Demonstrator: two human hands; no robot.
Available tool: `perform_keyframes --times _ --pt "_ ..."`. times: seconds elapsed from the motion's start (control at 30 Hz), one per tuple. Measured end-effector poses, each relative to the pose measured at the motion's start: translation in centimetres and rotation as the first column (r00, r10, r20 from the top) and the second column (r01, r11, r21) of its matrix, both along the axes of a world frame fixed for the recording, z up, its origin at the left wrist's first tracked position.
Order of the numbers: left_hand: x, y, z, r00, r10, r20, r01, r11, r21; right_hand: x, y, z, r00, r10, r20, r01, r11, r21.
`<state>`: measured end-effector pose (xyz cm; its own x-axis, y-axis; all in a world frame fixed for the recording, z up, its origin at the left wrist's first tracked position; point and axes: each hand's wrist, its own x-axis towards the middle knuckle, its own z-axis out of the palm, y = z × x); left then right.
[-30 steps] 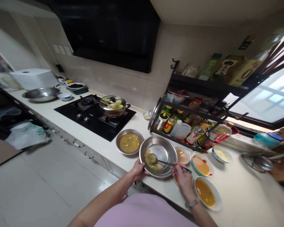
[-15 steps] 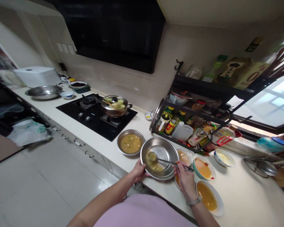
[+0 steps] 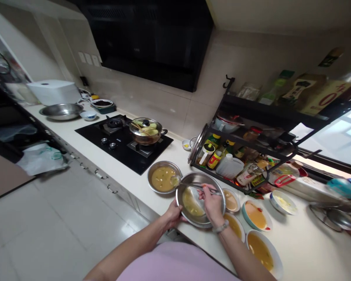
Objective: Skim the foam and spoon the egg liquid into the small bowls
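My left hand (image 3: 174, 214) grips the left rim of a steel bowl (image 3: 220, 208) that is tilted and holds some yellowish soup at the bottom. In my right hand (image 3: 210, 201) is the handle of a metal ladle (image 3: 176, 180). The handle crosses over the tilted bowl, and the ladle's head is at the right rim of a second steel bowl (image 3: 161, 178), which holds yellow-brown soup with pale bits. Whether the ladle touches that rim I cannot tell.
Several bowls of orange-brown liquid, one a white bowl (image 3: 273, 253), stand at the right. Behind is a spice rack (image 3: 251, 140) full of bottles. A lidded pot (image 3: 146, 132) sits on the black gas hob (image 3: 123, 152). A steel basin (image 3: 61, 112) lies farther left.
My right hand has moved left, carrying the ladle from inside the tilted bowl to the rim of the other steel bowl. My left hand keeps its hold. The view has shifted slightly.
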<state>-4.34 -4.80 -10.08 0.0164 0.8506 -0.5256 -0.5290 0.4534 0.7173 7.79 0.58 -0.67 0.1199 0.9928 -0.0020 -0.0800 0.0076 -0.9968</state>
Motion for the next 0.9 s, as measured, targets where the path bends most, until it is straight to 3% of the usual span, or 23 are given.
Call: perform_keyframes --times 0.1,0.17,0.2,0.3,0.37,0.43,0.57,0.63,0.77,0.9 --pt "0.0 -0.1 0.2 1.000 0.000 0.018 -0.001 1.000 0.021 -1.8 0.1 -0.7 0.974 0.110 0.196 -0.131 0.987 0.097" --pt "-0.1 -0.2 0.4 1.000 -0.007 0.030 0.006 0.999 0.038 -2.5 -0.1 -1.2 0.927 0.183 0.328 -0.259 0.944 0.205" --pt "-0.1 -0.2 0.5 0.999 -0.011 0.036 0.009 0.999 0.042 -2.6 -0.3 -1.4 0.896 0.212 0.390 -0.334 0.901 0.278" --pt "-0.1 -0.3 0.6 0.999 -0.001 0.040 -0.001 0.999 0.046 -2.5 -0.8 -1.5 0.803 0.247 0.542 -0.532 0.707 0.466" --pt "-0.1 -0.3 0.6 0.999 0.008 0.033 -0.009 0.999 0.053 -1.9 -0.9 -1.3 0.775 0.226 0.590 -0.578 0.631 0.518" --pt "-0.1 -0.3 0.6 1.000 0.002 0.027 -0.003 0.999 0.052 -0.9 -0.9 -1.0 0.793 0.169 0.586 -0.536 0.652 0.537" --pt "-0.1 -0.2 0.4 1.000 -0.016 0.013 0.016 0.999 0.030 2.2 -1.1 -1.0 0.859 0.053 0.509 -0.314 0.840 0.442" --pt "-0.1 -0.2 0.2 1.000 -0.012 0.006 0.012 1.000 0.026 4.0 -1.3 -1.6 0.874 0.029 0.486 -0.242 0.892 0.383" --pt "-0.3 -0.1 0.1 1.000 -0.002 0.002 0.002 1.000 0.029 6.7 -2.3 -3.3 0.857 0.008 0.516 -0.224 0.907 0.357" --pt "-0.4 -0.2 0.0 1.000 0.000 0.000 0.000 1.000 0.025 7.6 -3.8 -4.6 0.846 0.088 0.526 -0.286 0.907 0.308"
